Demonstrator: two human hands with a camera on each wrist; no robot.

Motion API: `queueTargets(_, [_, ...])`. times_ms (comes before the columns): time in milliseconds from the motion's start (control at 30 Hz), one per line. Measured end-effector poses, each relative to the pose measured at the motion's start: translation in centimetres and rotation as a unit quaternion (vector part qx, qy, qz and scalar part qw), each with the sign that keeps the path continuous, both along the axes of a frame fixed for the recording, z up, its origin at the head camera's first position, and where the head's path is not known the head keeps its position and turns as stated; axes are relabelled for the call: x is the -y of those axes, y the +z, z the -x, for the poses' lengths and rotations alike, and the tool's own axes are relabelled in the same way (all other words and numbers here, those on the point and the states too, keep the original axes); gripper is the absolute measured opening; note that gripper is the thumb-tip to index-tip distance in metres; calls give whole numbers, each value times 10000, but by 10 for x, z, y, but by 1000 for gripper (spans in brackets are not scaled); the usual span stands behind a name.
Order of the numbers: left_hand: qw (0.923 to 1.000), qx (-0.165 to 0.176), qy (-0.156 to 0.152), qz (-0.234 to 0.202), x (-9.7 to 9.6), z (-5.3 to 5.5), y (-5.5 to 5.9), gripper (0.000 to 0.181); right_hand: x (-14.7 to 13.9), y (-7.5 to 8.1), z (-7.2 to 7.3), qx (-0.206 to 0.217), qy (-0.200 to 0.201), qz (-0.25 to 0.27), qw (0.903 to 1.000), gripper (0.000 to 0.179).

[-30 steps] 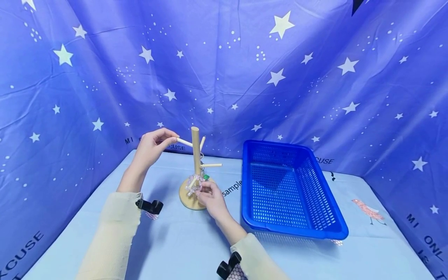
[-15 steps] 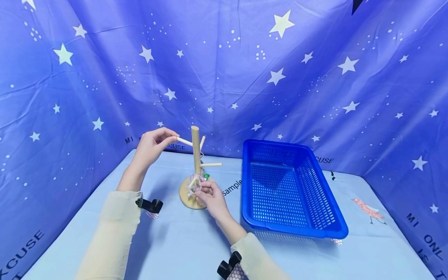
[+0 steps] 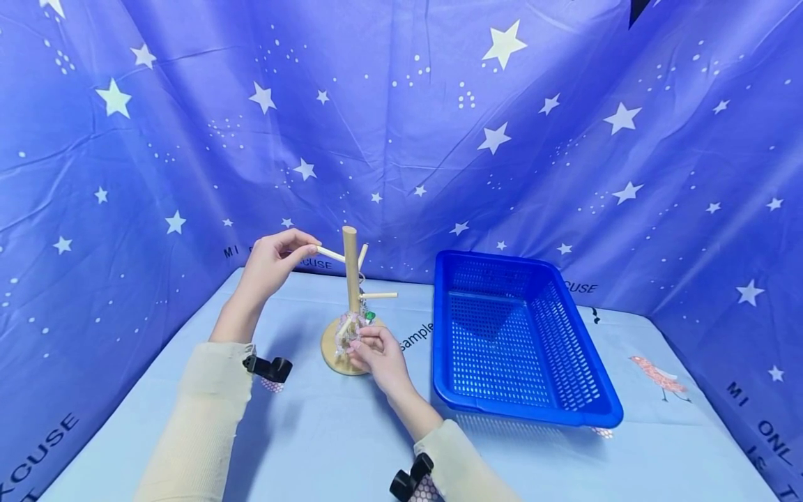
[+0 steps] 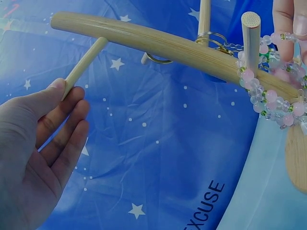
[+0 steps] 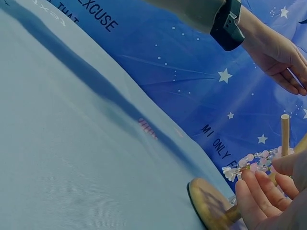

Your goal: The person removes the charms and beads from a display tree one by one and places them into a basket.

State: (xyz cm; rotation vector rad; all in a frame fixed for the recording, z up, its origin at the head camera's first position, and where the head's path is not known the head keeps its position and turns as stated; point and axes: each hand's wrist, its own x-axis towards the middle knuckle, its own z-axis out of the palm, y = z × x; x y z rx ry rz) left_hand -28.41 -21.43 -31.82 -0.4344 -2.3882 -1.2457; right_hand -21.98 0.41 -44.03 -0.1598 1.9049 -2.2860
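Observation:
A wooden peg stand (image 3: 350, 272) with a round base (image 3: 332, 355) stands upright on the table. With thumb and fingertips my left hand (image 3: 272, 261) pinches the end of its upper left peg (image 4: 86, 67). My right hand (image 3: 380, 357), low at the stand, pinches a beaded bracelet (image 4: 271, 98) of pink, clear and green beads, which loops around a lower peg (image 4: 251, 40). In the right wrist view a pale flower-shaped bead (image 5: 230, 172) dangles from it. Behind the post, metal rings (image 4: 211, 40) with a chain and a green piece (image 3: 370, 316) hang from another peg.
A blue perforated plastic basket (image 3: 527, 411) stands on the table to the right of the stand. Behind the table hangs a blue curtain (image 3: 389, 125) with stars. A bare peg (image 3: 383, 295) sticks out of the post towards the basket.
The bracelet has shifted slightly around the lower peg, with the right hand's fingers moving a little. The left hand stays on the upper peg.

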Motion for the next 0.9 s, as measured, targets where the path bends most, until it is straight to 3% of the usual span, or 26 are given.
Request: queueTargets(900, [9999,120,21,-16,-1,-1,0,23,0,0,-2,-335,-307,-137,9989,33])
